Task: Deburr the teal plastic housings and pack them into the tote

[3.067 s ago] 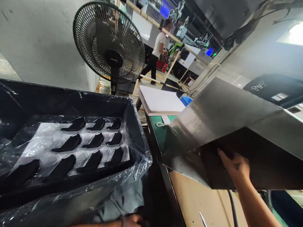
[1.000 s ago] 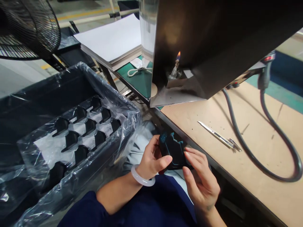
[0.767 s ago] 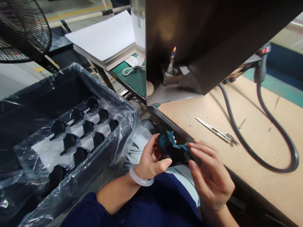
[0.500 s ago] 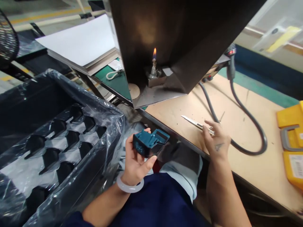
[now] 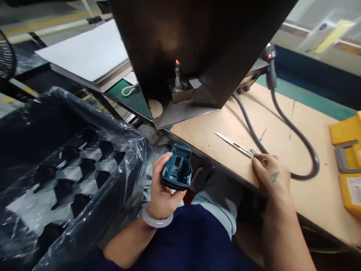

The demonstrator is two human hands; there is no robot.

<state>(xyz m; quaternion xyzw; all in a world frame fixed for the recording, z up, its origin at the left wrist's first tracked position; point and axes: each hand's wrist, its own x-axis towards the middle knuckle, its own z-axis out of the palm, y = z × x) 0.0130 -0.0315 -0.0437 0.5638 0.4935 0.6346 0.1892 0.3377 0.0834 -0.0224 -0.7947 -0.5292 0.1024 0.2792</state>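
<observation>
A teal and black plastic housing (image 5: 178, 167) is held in my left hand (image 5: 164, 192), its hollow side turned up toward me, in front of the table edge. My right hand (image 5: 272, 171) rests at the wooden tabletop with its fingers closed on the rear end of a slim metal knife (image 5: 234, 144). The blade points left, toward the metal hood. Inside the dark hood (image 5: 180, 34), a small glass burner (image 5: 177, 84) stands with a lit flame.
On the left, a plastic-lined bin (image 5: 132, 139) holds several black parts (image 5: 87, 165). A grey cable (image 5: 306, 143) loops over the wooden tabletop (image 5: 203, 130). A yellow case (image 5: 346, 158) sits at the far right, and a white board (image 5: 87, 52) lies back left.
My left hand has turned the housing, so its open hollow faces up more. My right hand has moved right, now at the knife's rear end. The view has shifted slightly.
</observation>
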